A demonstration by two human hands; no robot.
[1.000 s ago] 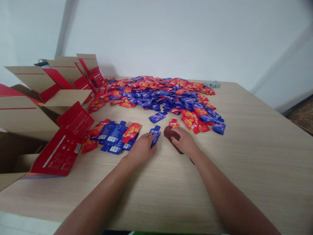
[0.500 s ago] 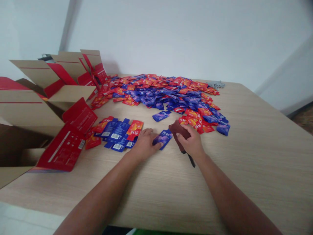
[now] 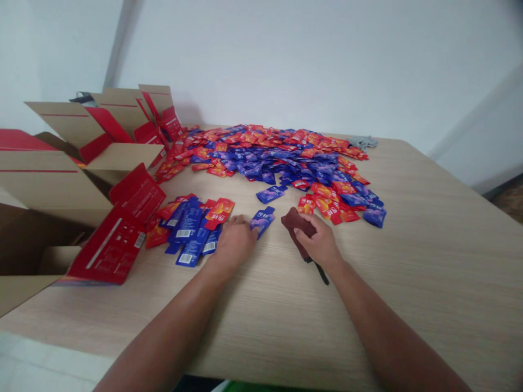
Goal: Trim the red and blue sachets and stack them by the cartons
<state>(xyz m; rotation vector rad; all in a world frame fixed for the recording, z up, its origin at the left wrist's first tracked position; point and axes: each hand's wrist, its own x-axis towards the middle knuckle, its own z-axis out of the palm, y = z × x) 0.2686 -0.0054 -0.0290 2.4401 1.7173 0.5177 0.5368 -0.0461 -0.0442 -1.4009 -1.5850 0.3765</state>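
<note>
My left hand [image 3: 236, 242] rests on the table, its thumb over the lower left corner of a blue packet [image 3: 263, 219] with purple fruit on it; its fingers are curled and partly hidden. Beside these fingers, a small heap of blue packets [image 3: 190, 226] shows barcodes, with a red-orange packet [image 3: 220, 211] on top. My right hand [image 3: 321, 239] is closed around a soft dark brown pouch-like thing [image 3: 295, 222], from which a black strap [image 3: 321, 273] hangs towards me. Another blue packet [image 3: 269, 194] lies flat just beyond both hands.
A wide pile of red and blue packets [image 3: 281, 158] spreads along the back of the table [image 3: 429, 245]. On the left stand open cardboard boxes [image 3: 53, 179] with red flaps [image 3: 118, 245]. A grey crumpled cloth [image 3: 363, 142] lies at the far right of the pile.
My left hand has moved slightly left and towards me, drawing the blue packet away from the brown thing. The small heap has shifted left. My right hand keeps its hold.
</note>
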